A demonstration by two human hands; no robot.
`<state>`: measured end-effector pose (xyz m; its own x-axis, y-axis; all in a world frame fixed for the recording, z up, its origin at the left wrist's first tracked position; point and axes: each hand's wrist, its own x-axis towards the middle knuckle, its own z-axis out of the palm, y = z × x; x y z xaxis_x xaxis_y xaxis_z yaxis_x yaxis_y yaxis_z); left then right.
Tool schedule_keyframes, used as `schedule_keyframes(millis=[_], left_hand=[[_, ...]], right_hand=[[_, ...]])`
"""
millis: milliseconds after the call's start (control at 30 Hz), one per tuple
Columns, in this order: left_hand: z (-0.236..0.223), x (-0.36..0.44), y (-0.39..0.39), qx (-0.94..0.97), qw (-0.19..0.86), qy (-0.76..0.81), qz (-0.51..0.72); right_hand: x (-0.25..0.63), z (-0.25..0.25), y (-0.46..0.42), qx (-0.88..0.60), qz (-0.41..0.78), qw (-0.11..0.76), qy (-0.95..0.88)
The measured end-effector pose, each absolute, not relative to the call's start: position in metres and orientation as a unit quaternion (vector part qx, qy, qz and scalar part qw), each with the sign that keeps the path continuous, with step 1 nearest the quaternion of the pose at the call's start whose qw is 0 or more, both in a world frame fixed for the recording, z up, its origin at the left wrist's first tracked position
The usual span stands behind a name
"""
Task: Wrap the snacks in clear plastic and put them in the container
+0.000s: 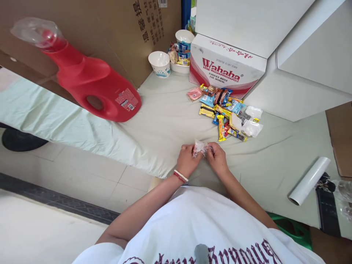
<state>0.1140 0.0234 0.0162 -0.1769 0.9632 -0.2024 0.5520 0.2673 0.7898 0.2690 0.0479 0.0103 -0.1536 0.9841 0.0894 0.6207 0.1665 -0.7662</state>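
Both of my hands meet over the table's near edge, around a small crinkled clear plastic packet (200,147) with a bit of red showing at its left side. My left hand (187,159) has its fingers closed on the packet's left part. On its right part, my right hand (218,157) pinches the plastic. What lies inside the packet is mostly hidden by fingers and glare. Just beyond my hands is a pile of wrapped snacks (217,110) in yellow, blue, brown and red wrappers. A pink packet (194,94) sits at the pile's far left.
A white and red Wahaba carton (228,69) stands behind the snacks. To its left are a paper bowl (160,63) and a white dish (180,68) of snacks. A large red jug (104,88) stands at the left. A white roll (309,180) lies at the right.
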Motion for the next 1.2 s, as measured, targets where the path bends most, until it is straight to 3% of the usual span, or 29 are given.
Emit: schedule_keyframes(millis=[200,367,467,567,667,767,967,1067,1200], left_hand=[[0.03,0.132,0.021,0.626,0.225,0.695,0.273],[0.034,0.148,0.015,0.707,0.102,0.649,0.26],[0.025,0.154,0.007,0.767,0.149,0.553,0.29],[0.019,0.153,0.001,0.792,0.262,0.425,0.35],[0.025,0.14,-0.001,0.778,0.363,0.36,0.366],[0.037,0.112,-0.005,0.737,0.413,0.394,0.361],[0.023,0.029,-0.034,0.628,0.42,0.562,0.336],[0.009,0.0,-0.047,0.576,0.432,0.619,0.314],[0.002,-0.014,-0.054,0.591,0.401,0.64,0.284]], right_hand=[[0.276,0.033,0.038,-0.584,0.322,0.289,-0.687],[0.281,0.044,0.017,-0.53,0.532,0.363,-0.551],[0.284,0.035,0.013,-0.484,0.638,0.421,-0.425],[0.289,0.024,0.016,-0.493,0.667,0.459,-0.319],[0.298,0.019,0.018,-0.511,0.66,0.474,-0.281],[0.323,0.022,0.021,-0.52,0.645,0.486,-0.279],[0.447,0.034,0.084,-0.604,0.417,0.642,-0.219],[0.505,0.039,0.141,-0.672,0.304,0.653,-0.171],[0.532,0.037,0.203,-0.71,0.245,0.634,-0.186]])
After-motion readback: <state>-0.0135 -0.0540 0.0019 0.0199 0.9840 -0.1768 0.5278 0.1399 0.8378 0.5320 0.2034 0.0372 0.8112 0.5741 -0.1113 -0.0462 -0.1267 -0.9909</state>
